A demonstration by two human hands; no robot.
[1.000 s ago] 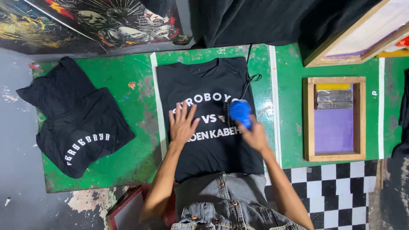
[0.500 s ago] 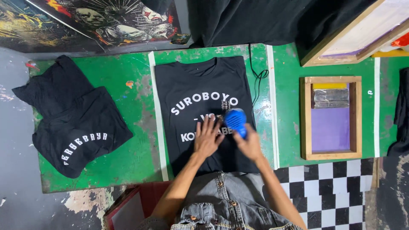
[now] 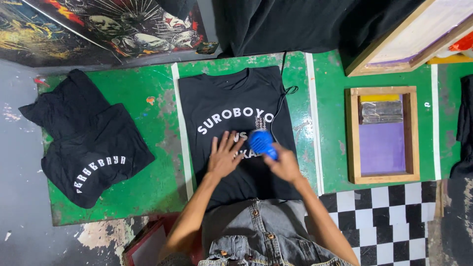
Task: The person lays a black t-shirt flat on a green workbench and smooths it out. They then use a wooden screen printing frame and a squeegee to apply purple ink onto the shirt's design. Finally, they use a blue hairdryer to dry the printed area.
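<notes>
1. Under the spread fingers of the left hand (image 3: 224, 157), pressed flat and open, lies a black T-shirt (image 3: 236, 106) with white lettering, on the green table (image 3: 157, 162).
2. Just right of those fingers, the right hand (image 3: 285, 165) is closed around a blue heat tool (image 3: 262, 144), its nozzle over the print.
3. Beyond the fingertips, the tool's black cord (image 3: 282, 101) runs up across the shirt.
4. Well right sits a wooden printing screen (image 3: 383, 135); well left, folded black shirts (image 3: 86, 140).

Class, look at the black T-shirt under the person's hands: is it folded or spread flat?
Spread flat. The black T-shirt lies face up on the green table, collar and white lettering visible, the left hand pressing it.
</notes>
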